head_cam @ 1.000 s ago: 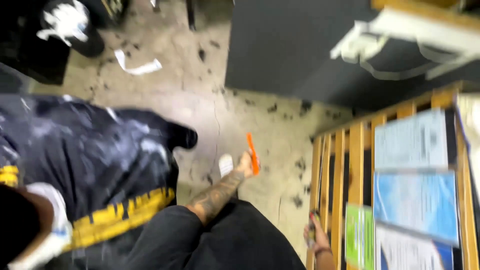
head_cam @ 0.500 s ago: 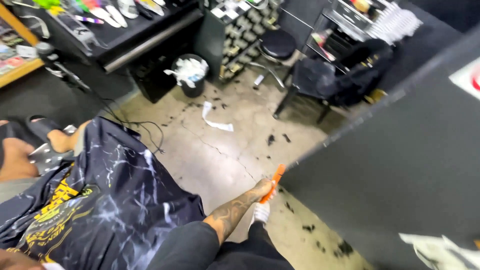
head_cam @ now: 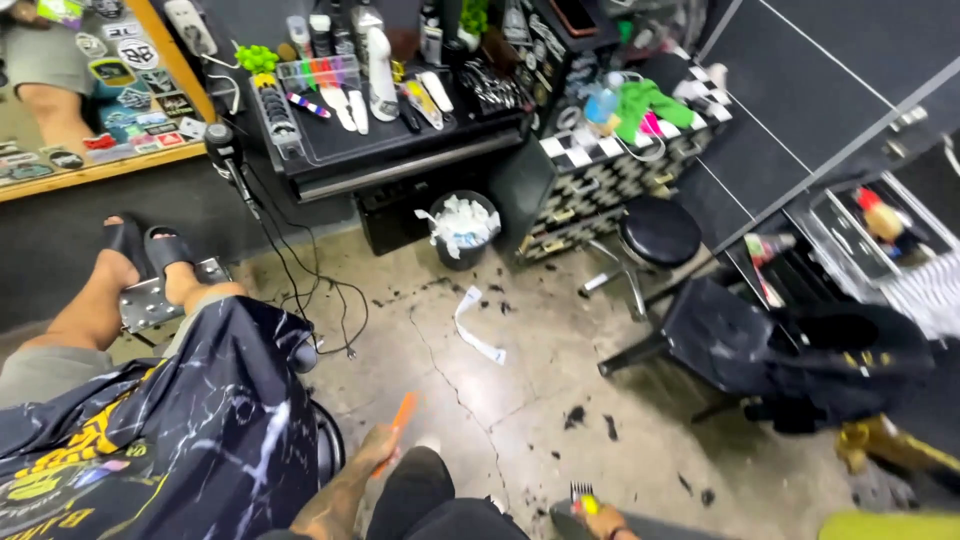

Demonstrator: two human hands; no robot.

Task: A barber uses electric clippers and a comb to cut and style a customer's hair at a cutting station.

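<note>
Orange comb (head_cam: 399, 427) sticks up and away from the left hand (head_cam: 372, 455), which is closed around its bottom end, low over the grey floor (head_cam: 520, 390). The right hand (head_cam: 600, 518) is cut off by the bottom edge, fingers wrapped on a clipper (head_cam: 582, 496) (only its teeth show). A black cape (head_cam: 170, 440) covers the seated person beside it. Since half a second ago the view has swung, so now a round stool (head_cam: 660, 232) and a bin (head_cam: 462, 226) sit in plain view.
</note>
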